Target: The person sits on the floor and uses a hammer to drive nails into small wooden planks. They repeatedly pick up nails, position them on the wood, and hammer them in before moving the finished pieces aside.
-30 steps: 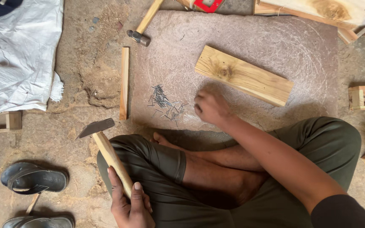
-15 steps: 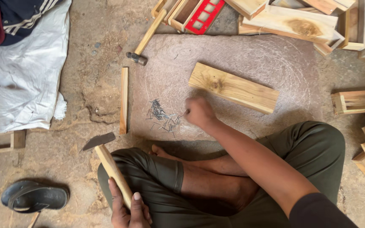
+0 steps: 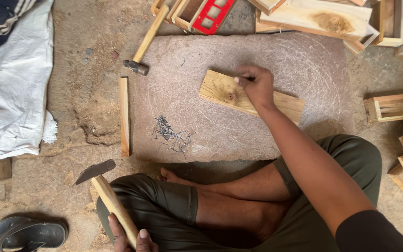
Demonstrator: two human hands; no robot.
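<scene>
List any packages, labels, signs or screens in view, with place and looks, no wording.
No labels, signs or screens show.
White woven sack: on the ground at far left, crumpled, the nearest thing to packaging.
Red frame with rectangular cut-outs: top centre among the wooden frames, no print legible.

Right hand: the right hand point(image 3: 256, 84) rests on the pale rectangular wooden plank point(image 3: 229, 93), fingertips at its far edge.
Left hand: the left hand point(image 3: 129, 239) grips the wooden-handled hammer with a dark metal head point(image 3: 104, 193) over the knee.
Carrier: a flat reddish stone slab point(image 3: 304, 65) bears the plank.
Nails: a heap of small grey metal nails point(image 3: 169, 134) lies near the slab's near-left corner.
Off the slab: a thin wooden strip point(image 3: 125, 116) lies along its left edge.
</scene>
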